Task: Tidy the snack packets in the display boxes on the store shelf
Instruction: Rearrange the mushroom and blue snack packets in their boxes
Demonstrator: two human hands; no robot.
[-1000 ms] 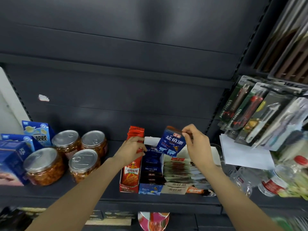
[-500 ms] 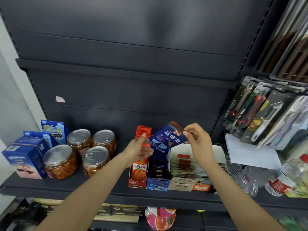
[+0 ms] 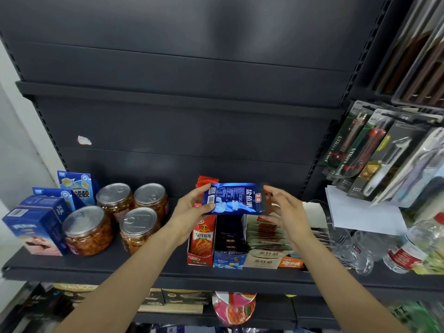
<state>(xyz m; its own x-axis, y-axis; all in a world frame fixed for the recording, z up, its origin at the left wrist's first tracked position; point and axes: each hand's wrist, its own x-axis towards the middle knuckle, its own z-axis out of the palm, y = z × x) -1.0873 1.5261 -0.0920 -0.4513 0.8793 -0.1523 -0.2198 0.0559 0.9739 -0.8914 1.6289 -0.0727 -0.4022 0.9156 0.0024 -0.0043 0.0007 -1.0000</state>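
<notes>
A blue packet (image 3: pixel 234 198), now turned level, is gripped by the left hand (image 3: pixel 189 213) above the blue box (image 3: pixel 229 246); the right hand (image 3: pixel 287 212) has released it.

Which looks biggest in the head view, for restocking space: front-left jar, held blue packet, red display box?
1. front-left jar
2. blue packet, held nearer the camera, so unsure
3. red display box, partly hidden
</notes>
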